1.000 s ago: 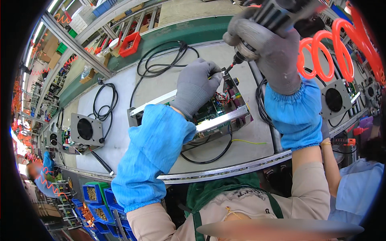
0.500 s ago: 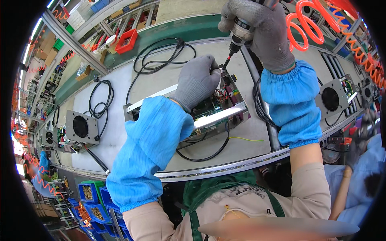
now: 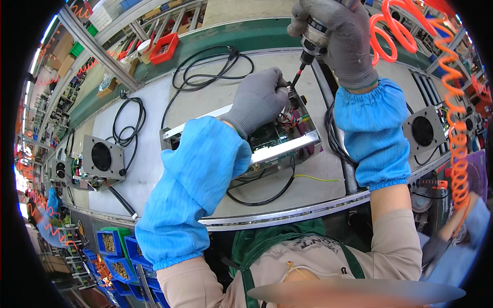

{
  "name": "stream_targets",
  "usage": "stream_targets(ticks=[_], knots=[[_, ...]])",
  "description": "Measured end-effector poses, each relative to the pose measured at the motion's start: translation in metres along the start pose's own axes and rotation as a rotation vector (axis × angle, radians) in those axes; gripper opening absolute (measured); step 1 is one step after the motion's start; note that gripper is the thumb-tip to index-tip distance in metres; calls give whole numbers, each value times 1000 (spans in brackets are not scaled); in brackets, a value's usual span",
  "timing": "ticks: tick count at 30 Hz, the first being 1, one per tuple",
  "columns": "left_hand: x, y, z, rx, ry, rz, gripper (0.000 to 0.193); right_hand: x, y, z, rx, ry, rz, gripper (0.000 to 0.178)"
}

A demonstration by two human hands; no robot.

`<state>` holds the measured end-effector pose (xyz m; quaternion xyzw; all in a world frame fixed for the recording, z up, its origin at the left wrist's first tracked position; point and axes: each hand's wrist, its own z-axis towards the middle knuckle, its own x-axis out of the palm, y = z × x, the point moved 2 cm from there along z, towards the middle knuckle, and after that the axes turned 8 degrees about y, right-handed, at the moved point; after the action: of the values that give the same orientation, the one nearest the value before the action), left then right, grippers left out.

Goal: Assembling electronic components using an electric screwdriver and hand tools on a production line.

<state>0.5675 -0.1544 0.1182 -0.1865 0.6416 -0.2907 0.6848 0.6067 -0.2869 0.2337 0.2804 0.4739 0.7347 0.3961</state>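
My right hand [image 3: 350, 49], in a grey glove, is wrapped round a power screwdriver [image 3: 315, 37] at the top of the view. Its thin bit slants down to the far right corner of an open metal chassis [image 3: 288, 147]. Beside the bit tip is my left hand [image 3: 258, 97], also gloved, with fingers curled and pinched at that corner; what they grip, if anything, is hidden. Inside the chassis a green circuit board [image 3: 271, 137] and coloured wires show, partly covered by my left arm. A black cable with a yellow-green wire [image 3: 316, 178] trails from its near side.
Similar units with black fans stand at the left [image 3: 101, 156] and right [image 3: 423, 127]. Coiled black power cords [image 3: 128, 120] lie on the bench. A red bin [image 3: 164, 49] sits beyond it. Orange air hoses [image 3: 454, 113] hang at right, near a co-worker's arm. Blue screw bins [image 3: 120, 268] stand lower left.
Both my hands and the screwdriver appear slightly farther right, as the whole view has shifted a little. At right, the co-worker's arm has moved lower and an orange hose now hangs lower.
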Motion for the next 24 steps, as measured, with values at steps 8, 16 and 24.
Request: stream_targets(ticks=[8, 16, 24], knots=[[-2, 4, 2, 2, 31, -25, 19, 6, 9, -8, -41, -199, 72, 31], [4, 9, 6, 21, -5, 132, 19, -15, -20, -12, -132, -119, 108, 26], [-7, 8, 9, -74, 144, -32, 21, -10, -10, -15, -154, -172, 110, 24]])
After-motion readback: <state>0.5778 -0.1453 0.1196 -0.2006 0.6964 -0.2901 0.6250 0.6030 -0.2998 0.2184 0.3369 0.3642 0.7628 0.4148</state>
